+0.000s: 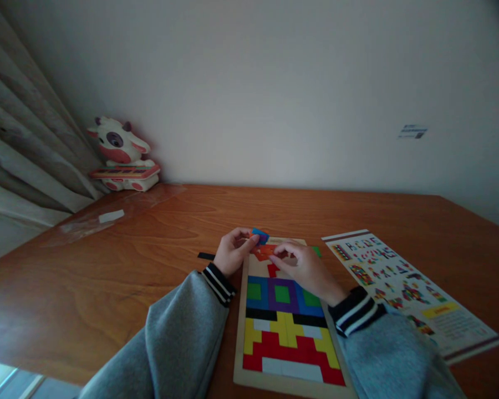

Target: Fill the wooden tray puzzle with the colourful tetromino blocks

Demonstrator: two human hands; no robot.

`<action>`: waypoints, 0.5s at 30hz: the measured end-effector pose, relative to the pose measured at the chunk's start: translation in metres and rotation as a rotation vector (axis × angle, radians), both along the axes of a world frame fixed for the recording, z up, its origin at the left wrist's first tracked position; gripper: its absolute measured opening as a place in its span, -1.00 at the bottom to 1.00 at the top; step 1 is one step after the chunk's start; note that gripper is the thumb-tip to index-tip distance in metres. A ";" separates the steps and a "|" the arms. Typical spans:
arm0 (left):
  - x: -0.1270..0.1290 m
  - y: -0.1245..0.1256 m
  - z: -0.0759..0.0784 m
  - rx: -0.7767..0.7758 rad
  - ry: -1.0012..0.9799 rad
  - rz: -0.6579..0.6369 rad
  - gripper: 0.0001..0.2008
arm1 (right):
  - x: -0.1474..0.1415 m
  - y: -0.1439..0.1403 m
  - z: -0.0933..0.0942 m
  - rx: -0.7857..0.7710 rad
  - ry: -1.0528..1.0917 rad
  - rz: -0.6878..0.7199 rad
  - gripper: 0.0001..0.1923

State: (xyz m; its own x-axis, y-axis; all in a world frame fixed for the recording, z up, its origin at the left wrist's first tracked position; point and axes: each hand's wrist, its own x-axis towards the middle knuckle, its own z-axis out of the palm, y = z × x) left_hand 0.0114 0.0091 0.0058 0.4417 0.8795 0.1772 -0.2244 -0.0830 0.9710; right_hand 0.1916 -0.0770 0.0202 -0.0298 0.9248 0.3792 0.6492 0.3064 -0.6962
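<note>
My left hand is closed on a small stack of puzzle pieces; a blue puzzle piece shows on top, with bits of orange and purple around it. Just right of it, my right hand pinches the end of an orange puzzle piece low over the far end of the board. Below both hands lies the wooden puzzle board, its near part filled with red, yellow, black, green, blue and purple pieces. A red piece lies in the paler far part. My right fingers partly cover that area.
A printed pattern sheet lies right of the board. One black piece rests left of it, and a green piece shows behind my right hand. A cow toy with a keyboard and clear plastic wrap are at the back left.
</note>
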 end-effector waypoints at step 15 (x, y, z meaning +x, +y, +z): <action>-0.002 0.002 -0.006 0.245 0.167 0.104 -0.64 | 0.045 0.007 -0.005 -0.092 0.299 -0.145 -0.60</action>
